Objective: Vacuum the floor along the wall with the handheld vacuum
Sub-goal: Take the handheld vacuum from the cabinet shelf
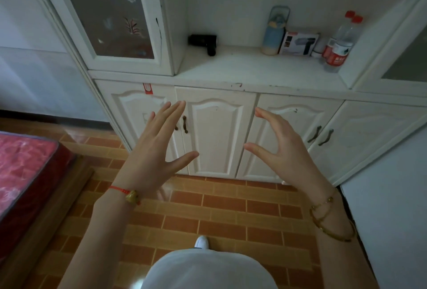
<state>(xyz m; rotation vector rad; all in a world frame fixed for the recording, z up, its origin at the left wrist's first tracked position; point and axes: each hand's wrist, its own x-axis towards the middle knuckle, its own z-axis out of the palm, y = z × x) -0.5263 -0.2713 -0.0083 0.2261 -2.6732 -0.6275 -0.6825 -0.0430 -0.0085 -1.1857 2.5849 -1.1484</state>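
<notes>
White shoe (201, 241) tip at 6 o'clock, on orange brick-pattern tile floor (219, 214). Left hand (157, 147) and right hand (286, 152) raised mid-frame, well apart, fingers spread, holding nothing, in front of the white cabinet (217, 126) lower doors. Handheld vacuum (204, 42), black, lies on the cabinet's open counter at 12 o'clock, untouched. Same counter at 1 o'clock: blue bottle (275, 32), box (299, 43), two red-capped water bottles (339, 45). Glass door (111, 11) at 11. Red mattress (20, 163) at 9. Pale wall (392, 196) at 4.
</notes>
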